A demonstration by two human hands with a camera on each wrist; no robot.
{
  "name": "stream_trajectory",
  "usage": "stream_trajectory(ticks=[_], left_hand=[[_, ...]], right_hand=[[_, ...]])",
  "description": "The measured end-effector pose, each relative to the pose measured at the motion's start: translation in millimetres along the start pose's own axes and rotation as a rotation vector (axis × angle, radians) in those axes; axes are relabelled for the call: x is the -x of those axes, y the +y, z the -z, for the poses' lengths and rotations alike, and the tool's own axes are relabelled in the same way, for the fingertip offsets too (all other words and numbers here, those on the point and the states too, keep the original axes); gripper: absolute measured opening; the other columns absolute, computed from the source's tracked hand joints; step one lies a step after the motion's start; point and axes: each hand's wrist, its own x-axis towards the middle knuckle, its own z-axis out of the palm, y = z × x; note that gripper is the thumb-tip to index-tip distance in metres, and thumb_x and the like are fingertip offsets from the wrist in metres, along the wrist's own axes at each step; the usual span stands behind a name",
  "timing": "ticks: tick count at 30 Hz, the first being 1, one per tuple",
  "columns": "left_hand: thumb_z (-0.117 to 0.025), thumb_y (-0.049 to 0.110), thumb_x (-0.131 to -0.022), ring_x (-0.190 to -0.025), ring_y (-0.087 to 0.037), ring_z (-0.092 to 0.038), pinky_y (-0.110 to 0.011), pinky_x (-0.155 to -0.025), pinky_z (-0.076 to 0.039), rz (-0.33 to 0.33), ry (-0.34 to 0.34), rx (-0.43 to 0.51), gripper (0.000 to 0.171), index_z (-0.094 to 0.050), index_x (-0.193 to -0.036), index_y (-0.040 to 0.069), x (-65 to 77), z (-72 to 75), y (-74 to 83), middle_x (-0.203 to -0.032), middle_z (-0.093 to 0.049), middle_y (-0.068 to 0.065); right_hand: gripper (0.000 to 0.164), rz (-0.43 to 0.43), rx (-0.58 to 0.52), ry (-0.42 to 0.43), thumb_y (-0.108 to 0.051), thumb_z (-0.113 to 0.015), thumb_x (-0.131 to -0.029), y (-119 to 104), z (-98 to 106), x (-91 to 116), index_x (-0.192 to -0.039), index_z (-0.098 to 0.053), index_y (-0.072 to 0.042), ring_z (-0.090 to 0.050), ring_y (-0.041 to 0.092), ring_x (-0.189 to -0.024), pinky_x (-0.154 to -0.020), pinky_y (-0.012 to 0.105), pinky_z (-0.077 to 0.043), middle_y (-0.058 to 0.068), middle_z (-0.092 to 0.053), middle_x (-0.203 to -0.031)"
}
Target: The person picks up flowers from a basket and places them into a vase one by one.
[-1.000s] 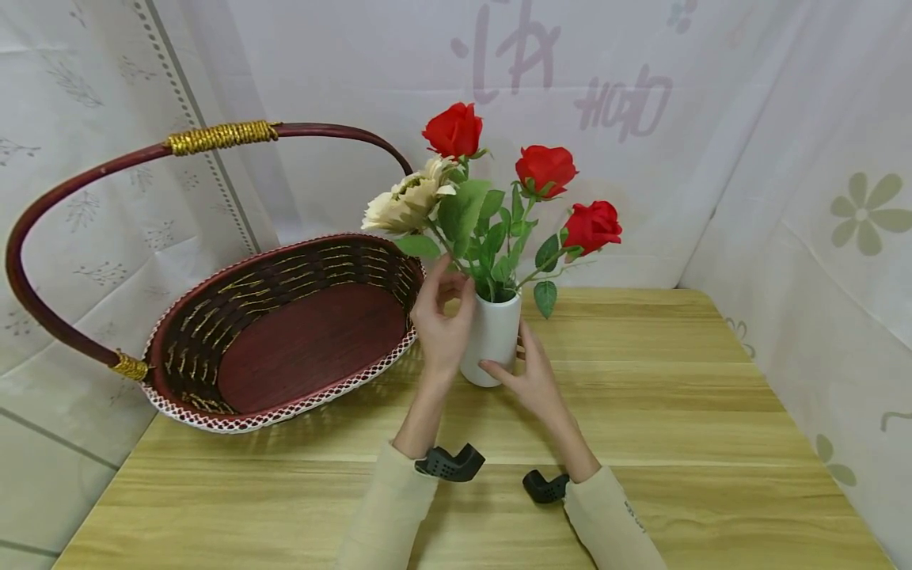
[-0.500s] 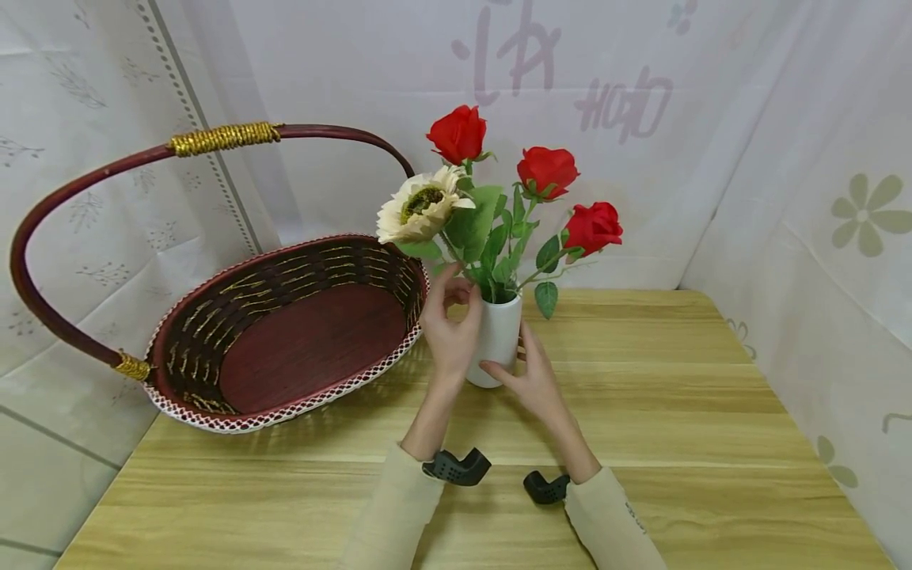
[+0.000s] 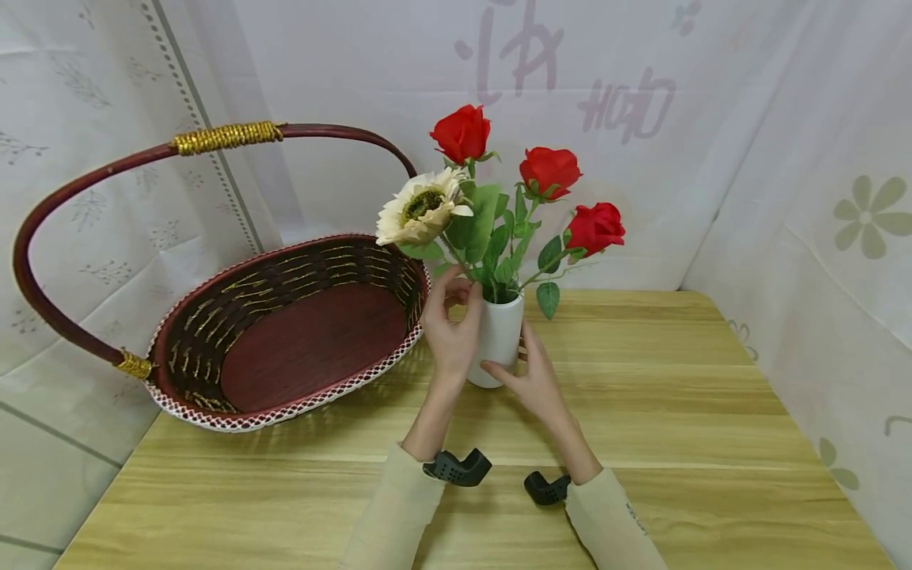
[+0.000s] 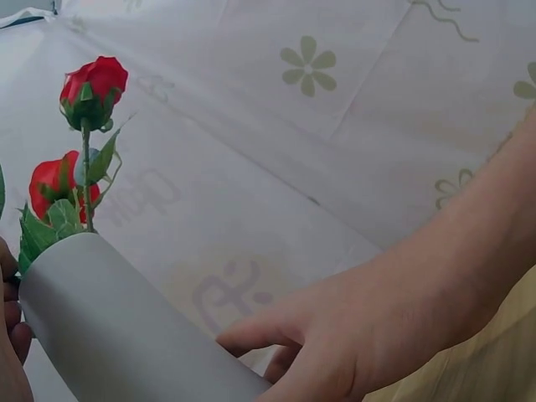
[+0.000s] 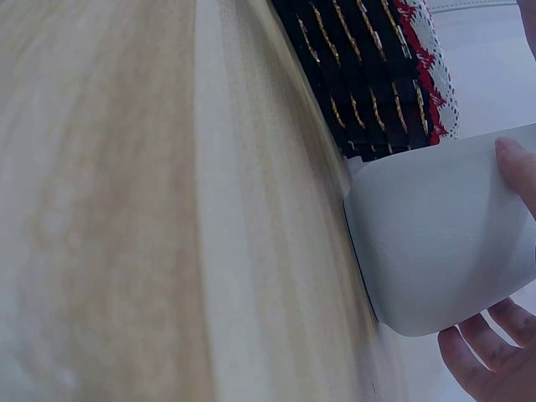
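A white vase (image 3: pixel 496 340) stands upright on the table, holding three red roses, one of them a rose (image 3: pixel 596 228) leaning right, and a cream-white sunflower (image 3: pixel 422 207) leaning left. My left hand (image 3: pixel 454 328) is at the vase's left rim, thumb and fingers curled around the sunflower's lower stem, which they partly hide. Low on the vase's right side, my right hand (image 3: pixel 536 384) grips it with the thumb in front and the fingers behind. In the right wrist view, the base of the vase (image 5: pixel 444 234) meets the tabletop between thumb and fingers.
To the left sits a large dark-red woven basket (image 3: pixel 309 348) with a tall arched handle (image 3: pixel 228 138) wrapped in gold. Its right end comes close to the vase and my left hand. A printed white curtain (image 3: pixel 627 47) hangs behind the wooden table (image 3: pixel 677 443).
My left hand has shifted slightly right toward the vase. The sunflower has turned so its dark centre faces forward. My right hand keeps its grip low on the vase.
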Motion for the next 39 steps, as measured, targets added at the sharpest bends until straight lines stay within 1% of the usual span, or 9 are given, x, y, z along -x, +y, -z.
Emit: stream_trajectory(ticks=[4,6,8,13,17,25,32,34,39], left_hand=[[-0.065,-0.018,-0.085,-0.072,-0.036,-0.059,-0.043,-0.067,-0.053,-0.030,0.002,-0.002,0.026,-0.063,-0.111,-0.014,3.2,-0.9,-19.1,-0.084,-0.064,-0.028],[-0.066,-0.016,-0.086,-0.073,-0.033,-0.060,-0.038,-0.068,-0.054,-0.036,0.005,0.000,0.026,-0.063,-0.112,-0.012,5.8,-1.8,-30.0,-0.086,-0.065,-0.026],[-0.066,-0.012,-0.087,-0.076,-0.029,-0.060,-0.033,-0.071,-0.054,-0.035,0.005,0.015,0.025,-0.064,-0.112,-0.010,7.8,-1.8,-34.4,-0.088,-0.065,-0.025],[-0.066,-0.006,-0.090,-0.080,-0.024,-0.059,-0.029,-0.074,-0.053,0.011,0.014,0.057,0.023,-0.065,-0.112,-0.008,11.3,-2.2,-35.9,-0.090,-0.063,-0.023],[-0.066,-0.008,-0.089,-0.081,-0.024,-0.058,-0.028,-0.075,-0.052,0.047,0.015,0.083,0.023,-0.065,-0.113,-0.008,11.9,-2.4,-36.2,-0.091,-0.063,-0.024],[-0.066,-0.013,-0.087,-0.082,-0.025,-0.058,-0.029,-0.077,-0.050,0.120,-0.014,0.130,0.024,-0.065,-0.111,-0.011,6.7,2.3,-34.0,-0.092,-0.062,-0.028],[-0.068,-0.010,-0.089,-0.083,-0.016,-0.059,-0.026,-0.078,-0.051,0.184,-0.050,0.178,0.022,-0.066,-0.111,-0.010,2.7,7.1,-33.6,-0.093,-0.063,-0.028],[-0.068,-0.009,-0.089,-0.083,-0.016,-0.059,-0.026,-0.078,-0.051,0.189,-0.050,0.185,0.021,-0.067,-0.110,-0.009,3.0,7.8,-34.9,-0.093,-0.063,-0.027],[-0.068,-0.007,-0.090,-0.085,-0.019,-0.060,-0.027,-0.079,-0.052,0.158,-0.033,0.167,0.020,-0.067,-0.111,-0.009,6.9,6.0,-36.5,-0.093,-0.063,-0.026]], right_hand=[[0.087,0.002,0.006,-0.002,-0.028,-0.084,-0.086,1,1,0,-0.156,-0.032,-0.025,-0.052,0.034,-0.126,-0.098,0.055,-0.049,0.008,-0.048,-0.144],[0.087,0.001,0.013,-0.005,-0.029,-0.084,-0.086,1,1,0,-0.156,-0.032,-0.026,-0.051,0.033,-0.126,-0.098,0.055,-0.049,0.007,-0.047,-0.144],[0.087,-0.002,0.014,-0.007,-0.029,-0.083,-0.086,2,1,0,-0.156,-0.031,-0.027,-0.051,0.033,-0.126,-0.098,0.055,-0.049,0.006,-0.047,-0.144],[0.086,-0.007,0.014,-0.007,-0.029,-0.083,-0.087,2,2,0,-0.156,-0.032,-0.029,-0.051,0.032,-0.126,-0.099,0.055,-0.048,0.004,-0.047,-0.145],[0.086,-0.007,0.013,-0.005,-0.029,-0.083,-0.087,3,2,0,-0.156,-0.031,-0.030,-0.051,0.032,-0.126,-0.099,0.055,-0.048,0.004,-0.047,-0.145],[0.088,-0.010,0.018,0.000,-0.032,-0.083,-0.086,2,-1,1,-0.156,-0.031,-0.029,-0.052,0.033,-0.125,-0.098,0.053,-0.050,0.005,-0.048,-0.143],[0.096,-0.007,0.034,0.017,-0.033,-0.083,-0.086,-1,-4,2,-0.161,-0.023,-0.025,-0.051,0.033,-0.126,-0.099,0.054,-0.049,0.009,-0.044,-0.147],[0.097,-0.011,0.039,0.023,-0.033,-0.083,-0.086,-2,-5,2,-0.161,-0.022,-0.025,-0.050,0.032,-0.127,-0.099,0.054,-0.049,0.010,-0.044,-0.148],[0.095,-0.013,0.031,0.032,-0.030,-0.084,-0.086,-3,-5,3,-0.160,-0.025,-0.025,-0.050,0.032,-0.126,-0.098,0.054,-0.050,0.010,-0.046,-0.145]])
